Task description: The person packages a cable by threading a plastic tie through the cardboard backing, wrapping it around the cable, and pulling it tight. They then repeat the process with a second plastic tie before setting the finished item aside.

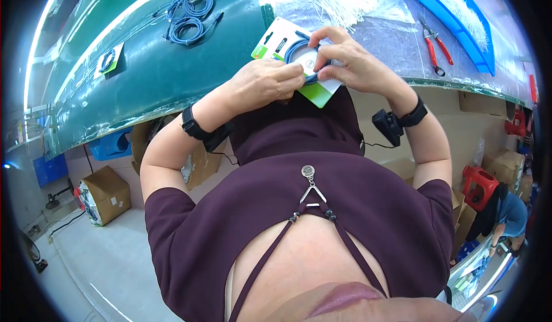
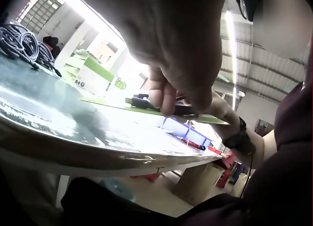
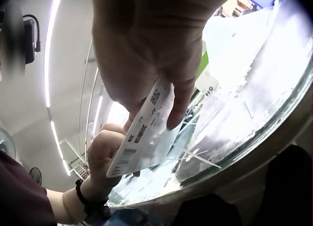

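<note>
In the head view, both hands are at a white and green packaging card (image 1: 282,29) with a coil of blue cable (image 1: 292,51) lying against its front. My left hand (image 1: 267,82) pinches the cable at the coil's left lower side. Curled round the card's right edge, my right hand (image 1: 359,63) grips it, with fingertips over the coil. The left wrist view has the card (image 2: 100,103) almost edge-on, left fingers (image 2: 168,96) on the dark cable. Printed labels and a barcode show on the back of the card (image 3: 142,143) in the right wrist view.
Several coiled blue cables (image 1: 192,6) lie on the green mat. Another carded cable (image 1: 108,60) lies at the left. Thin white strips (image 1: 345,0) are piled ahead, with more in a blue tray (image 1: 457,17). Red-handled pliers (image 1: 431,46) lie at the right.
</note>
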### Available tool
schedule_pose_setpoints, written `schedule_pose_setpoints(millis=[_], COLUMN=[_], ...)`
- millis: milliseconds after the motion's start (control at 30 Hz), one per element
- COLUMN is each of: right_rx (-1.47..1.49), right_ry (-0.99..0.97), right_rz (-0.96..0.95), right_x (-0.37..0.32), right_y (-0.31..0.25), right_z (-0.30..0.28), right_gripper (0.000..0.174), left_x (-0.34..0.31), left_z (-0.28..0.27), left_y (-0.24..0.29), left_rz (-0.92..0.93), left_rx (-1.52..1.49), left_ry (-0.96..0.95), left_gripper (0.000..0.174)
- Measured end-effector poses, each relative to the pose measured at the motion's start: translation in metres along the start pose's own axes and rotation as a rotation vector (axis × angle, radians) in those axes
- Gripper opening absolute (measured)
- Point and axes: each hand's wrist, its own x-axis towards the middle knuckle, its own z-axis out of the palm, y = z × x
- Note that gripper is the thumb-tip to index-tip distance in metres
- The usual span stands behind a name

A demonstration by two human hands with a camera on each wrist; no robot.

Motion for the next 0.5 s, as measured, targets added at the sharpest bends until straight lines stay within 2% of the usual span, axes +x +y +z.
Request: schedule_pose_setpoints(millis=[33,100,133,167,200,267,300,333,400,500], right_rx=[-0.006,-0.027,-0.036,-0.041,-0.043,-0.041,-0.035,-0.026,-0.092,-0.242], right_ry=[0.059,0.117,0.218,0.318,0.418,0.46,0.503,0.544,0.505,0.45], right_rz=[0.012,0.012,0.0,-0.012,-0.025,-0.06,-0.086,-0.111,-0.139,-0.165], right_x=[0.0,0.0,-0.001,-0.002,-0.004,-0.001,0.001,0.004,0.007,0.009], right_y=[-0.001,-0.003,-0.005,-0.007,-0.009,-0.014,-0.017,-0.018,-0.022,-0.028], right_z=[0.002,0.0,-0.001,-0.001,0.0,0.01,0.015,0.017,0.013,0.002], right_gripper=[0.015,0.016,0.017,0.018,0.02,0.021,0.022,0.023,0.023,0.023], left_x=[-0.002,-0.008,-0.01,-0.013,-0.019,-0.027,-0.023,-0.009,0.009,0.006], left_z=[-0.003,-0.014,-0.017,-0.015,-0.008,-0.002,0.001,0.006,0.013,0.023], left_y=[0.0,0.007,0.008,0.006,0.004,0.003,0.006,0.015,0.029,0.03], left_rz=[0.002,-0.335,-0.505,-0.505,-0.659,-0.929,-0.926,-0.9,-0.819,-0.819], left_rx=[0.01,-0.076,-0.126,-0.12,-0.478,-1.206,-1.2,-1.387,-1.752,-1.699], left_ry=[0.007,0.187,0.28,0.289,0.3,0.305,0.318,0.469,0.777,0.692], left_gripper=[0.019,0.02,0.021,0.021,0.025,0.033,0.033,0.037,0.045,0.048])
